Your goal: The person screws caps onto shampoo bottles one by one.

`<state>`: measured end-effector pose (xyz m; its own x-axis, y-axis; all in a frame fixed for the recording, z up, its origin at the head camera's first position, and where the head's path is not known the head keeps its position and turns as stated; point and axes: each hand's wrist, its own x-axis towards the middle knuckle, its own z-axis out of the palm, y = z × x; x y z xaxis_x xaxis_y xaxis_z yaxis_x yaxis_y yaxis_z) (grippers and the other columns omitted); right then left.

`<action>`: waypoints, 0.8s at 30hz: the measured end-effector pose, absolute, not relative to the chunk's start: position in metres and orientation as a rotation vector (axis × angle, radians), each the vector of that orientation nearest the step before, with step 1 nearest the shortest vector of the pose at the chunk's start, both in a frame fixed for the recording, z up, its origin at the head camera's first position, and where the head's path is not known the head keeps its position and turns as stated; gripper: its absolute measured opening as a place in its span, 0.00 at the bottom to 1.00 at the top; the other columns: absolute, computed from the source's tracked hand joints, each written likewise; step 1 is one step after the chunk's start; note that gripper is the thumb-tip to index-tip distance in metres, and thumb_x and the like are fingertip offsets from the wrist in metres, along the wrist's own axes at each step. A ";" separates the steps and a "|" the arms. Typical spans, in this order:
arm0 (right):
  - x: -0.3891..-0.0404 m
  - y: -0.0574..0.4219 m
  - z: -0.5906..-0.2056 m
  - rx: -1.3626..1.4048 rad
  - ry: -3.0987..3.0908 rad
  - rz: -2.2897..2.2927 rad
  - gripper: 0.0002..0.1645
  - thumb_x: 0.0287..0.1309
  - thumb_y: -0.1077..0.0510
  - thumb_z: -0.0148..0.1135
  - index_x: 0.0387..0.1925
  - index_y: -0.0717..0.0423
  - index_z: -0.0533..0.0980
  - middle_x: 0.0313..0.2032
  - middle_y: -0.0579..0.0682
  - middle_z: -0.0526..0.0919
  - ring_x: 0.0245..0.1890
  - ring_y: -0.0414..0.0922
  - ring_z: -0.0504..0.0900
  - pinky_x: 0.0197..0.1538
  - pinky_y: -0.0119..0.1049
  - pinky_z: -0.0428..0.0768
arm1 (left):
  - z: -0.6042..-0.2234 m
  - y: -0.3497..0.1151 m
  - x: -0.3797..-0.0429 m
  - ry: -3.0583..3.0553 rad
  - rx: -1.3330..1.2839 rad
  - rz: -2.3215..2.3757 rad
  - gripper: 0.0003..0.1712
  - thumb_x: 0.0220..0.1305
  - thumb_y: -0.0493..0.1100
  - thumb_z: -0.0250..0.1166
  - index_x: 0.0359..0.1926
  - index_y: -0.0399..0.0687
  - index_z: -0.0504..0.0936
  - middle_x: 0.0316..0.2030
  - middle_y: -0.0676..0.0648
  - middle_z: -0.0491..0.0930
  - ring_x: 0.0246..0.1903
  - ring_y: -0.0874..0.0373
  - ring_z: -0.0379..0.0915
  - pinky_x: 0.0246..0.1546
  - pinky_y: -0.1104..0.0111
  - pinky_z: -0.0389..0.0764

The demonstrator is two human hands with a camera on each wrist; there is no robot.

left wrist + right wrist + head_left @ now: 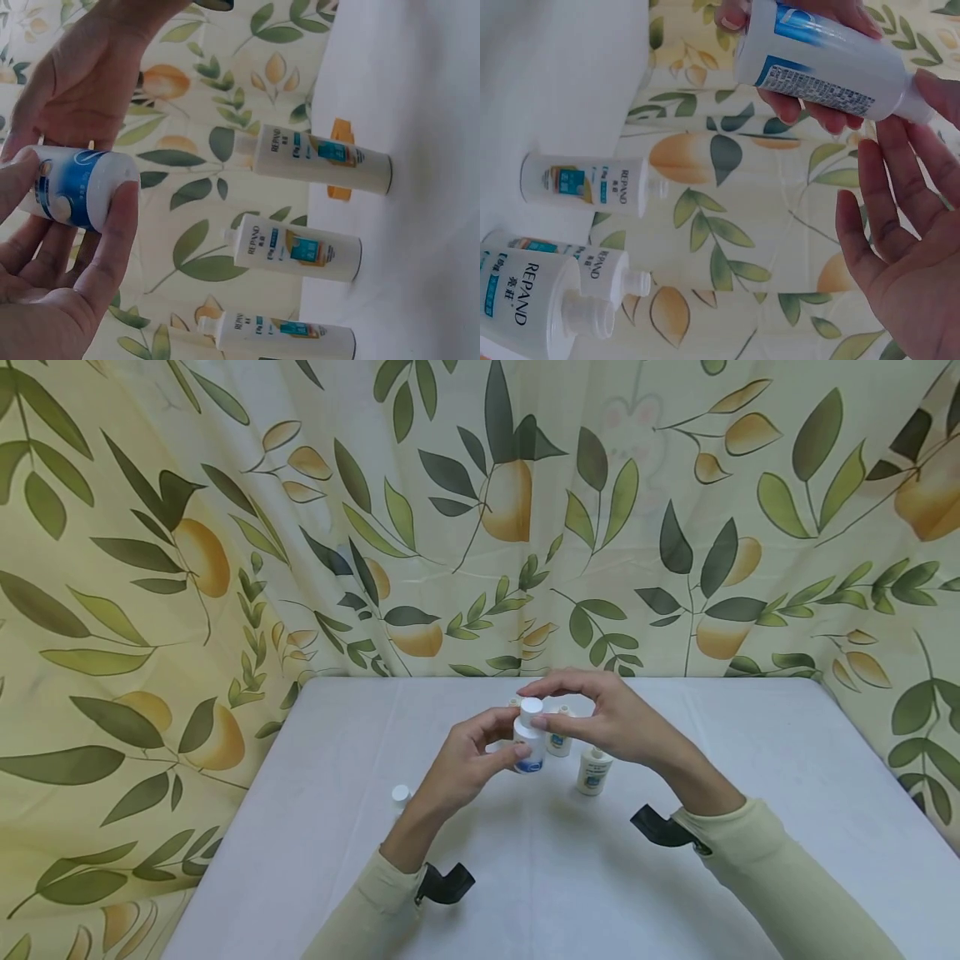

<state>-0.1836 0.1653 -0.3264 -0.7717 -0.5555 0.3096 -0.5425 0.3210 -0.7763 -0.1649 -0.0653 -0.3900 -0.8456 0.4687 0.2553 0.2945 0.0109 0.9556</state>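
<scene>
A small white bottle (529, 750) with a blue label is held upright above the table by my left hand (468, 764), its fingers and thumb around the body. My right hand (615, 718) pinches the white cap (913, 103) at the bottle's top between thumb and fingers; the other fingers extend loosely in the right wrist view. Below and behind the hands stand white REPAND bottles with narrow uncovered necks: one nearer bottle (593, 773), another bottle (559, 743), and one mostly hidden by the left hand and held bottle. The left wrist view shows three such bottles (300, 250) in a row.
A white-capped bottle (401, 795) stands at the left, partly behind my left forearm. Something orange (341, 129) shows behind one REPAND bottle. The white-covered table (540, 893) ends at a leaf-and-fruit patterned curtain (450, 568). Black straps with mounts (444, 885) sit on both wrists.
</scene>
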 end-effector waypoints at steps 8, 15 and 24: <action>-0.181 0.161 -0.328 -0.991 2.596 -1.529 0.14 0.60 0.57 0.73 0.48 0.47 0.83 0.46 0.43 0.86 0.57 0.45 0.78 0.67 0.61 0.69 | -0.390 -0.063 -0.165 2.217 0.814 1.991 0.25 0.65 0.38 0.71 0.62 0.48 0.79 0.54 0.48 0.81 0.53 0.47 0.77 0.46 0.65 0.86; -0.182 0.159 -0.329 -1.016 2.593 -1.561 0.14 0.58 0.58 0.75 0.46 0.45 0.83 0.44 0.41 0.85 0.54 0.42 0.79 0.67 0.57 0.69 | -0.390 -0.063 -0.163 2.249 0.790 1.987 0.25 0.64 0.39 0.72 0.62 0.49 0.79 0.57 0.50 0.80 0.54 0.53 0.77 0.47 0.64 0.86; -0.182 0.159 -0.330 -1.007 2.595 -1.570 0.14 0.59 0.58 0.74 0.46 0.44 0.83 0.45 0.41 0.85 0.55 0.43 0.78 0.66 0.58 0.69 | -0.389 -0.063 -0.165 2.211 0.757 1.974 0.26 0.64 0.39 0.72 0.63 0.49 0.79 0.57 0.50 0.79 0.55 0.48 0.76 0.46 0.62 0.87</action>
